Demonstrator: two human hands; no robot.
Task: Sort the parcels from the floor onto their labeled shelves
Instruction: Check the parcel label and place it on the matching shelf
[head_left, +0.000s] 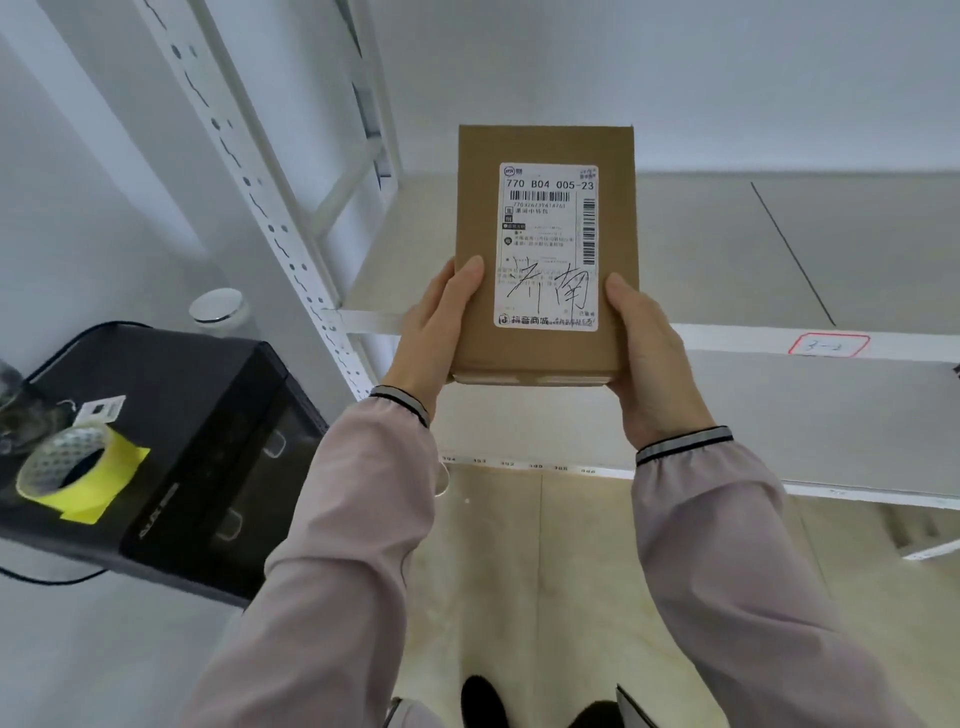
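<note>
left hand (434, 332) and right hand (649, 353) grip a labelled cardboard parcel (543, 249) before the shelf (727, 338).

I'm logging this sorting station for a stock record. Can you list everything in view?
box: one, brown cardboard with a white shipping label, held up in front of the shelf
shelf: one, white metal, two levels showing; red-edged tag on its front rail
tape roll: one, clear with yellow backing, on the black machine
machine: one, black, at left
round metal disc: one, silver, behind the machine
floor: beige tiles, below
sleeves: two, pale pink
hands: left and right, gripping the box's sides
</note>
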